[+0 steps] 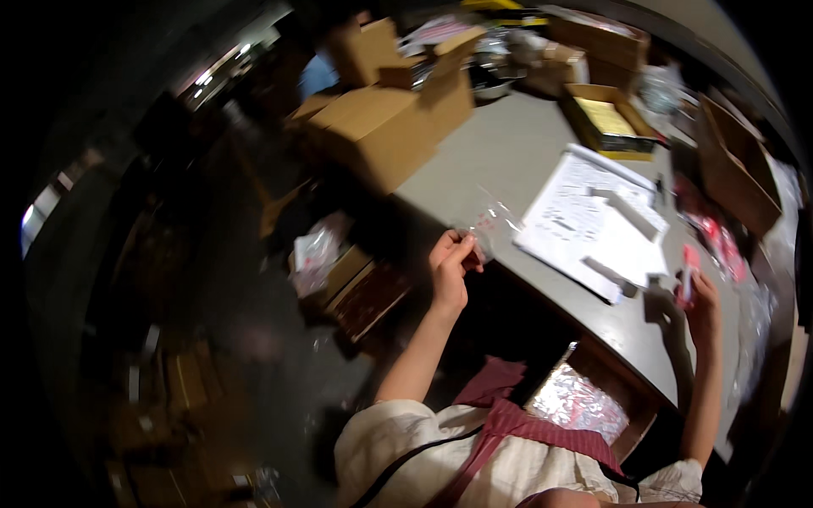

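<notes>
My left hand (450, 262) is closed at the table's near edge. Between its thumb and fingers is a small transparent plastic bag (493, 222) with red marks. At the right, my right hand (701, 303) is closed round a small pink-and-white item (689, 264), held upright above the tabletop; its exact kind is not visible. Between my hands lies an open pad of written sheets (555, 199). A narrow pale box-like piece (633, 213) rests on the sheets, and a grey strip (605, 270) lies nearer their front edge.
An open cardboard box (377, 135) stands at the table's far left corner. Behind the pad is a shallow box with yellow paper (605, 118). Red packets (720, 241) and another carton (737, 165) line the right side. Silvery packets (580, 402) fill an open drawer before me.
</notes>
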`<state>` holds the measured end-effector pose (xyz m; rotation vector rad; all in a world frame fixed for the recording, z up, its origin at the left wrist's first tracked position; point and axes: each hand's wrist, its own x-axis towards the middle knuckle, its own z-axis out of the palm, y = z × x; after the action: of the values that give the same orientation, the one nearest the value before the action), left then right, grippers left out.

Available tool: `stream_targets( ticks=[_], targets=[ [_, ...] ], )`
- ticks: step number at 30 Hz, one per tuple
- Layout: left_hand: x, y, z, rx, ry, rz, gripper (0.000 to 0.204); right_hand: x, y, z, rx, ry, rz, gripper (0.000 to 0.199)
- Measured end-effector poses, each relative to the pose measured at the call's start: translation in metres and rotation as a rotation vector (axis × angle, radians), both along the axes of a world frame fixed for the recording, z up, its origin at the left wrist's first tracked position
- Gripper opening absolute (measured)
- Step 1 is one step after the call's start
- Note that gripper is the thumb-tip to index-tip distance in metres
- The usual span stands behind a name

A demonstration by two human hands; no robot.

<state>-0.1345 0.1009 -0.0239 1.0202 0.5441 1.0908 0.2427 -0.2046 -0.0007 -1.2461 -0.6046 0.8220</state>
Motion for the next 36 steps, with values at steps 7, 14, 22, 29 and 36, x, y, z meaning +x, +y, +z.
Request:
stream_targets(
  ticks=[7,14,22,29,36],
  targets=[
    [-0.175,0.120,-0.169,-0.573,-0.078,0.484,0.006,-0.006,0.021,-0.017,-0.076,0.174,0.101,0.032],
    [-0.296,0.219,-0.186,-0.529,-0.195,0.757,0.024,-0.017,0.026,-0.005,-0.143,0.111,0.025,0.028],
    [-0.126,0.115,-0.039,0.041,0.203,0.386,0.031,-0.016,0.019,-0.013,-0.005,0.114,0.077,0.034],
    [0.098,-0.030,0.057,0.496,0.117,-0.435,0.037,-0.039,0.019,0.010,0.179,0.103,0.115,0.056],
    [0.251,-0.111,0.072,0.058,0.089,-1.447,0.051,-0.029,0.012,0.014,0.255,0.004,-0.021,0.031]
  ],
)
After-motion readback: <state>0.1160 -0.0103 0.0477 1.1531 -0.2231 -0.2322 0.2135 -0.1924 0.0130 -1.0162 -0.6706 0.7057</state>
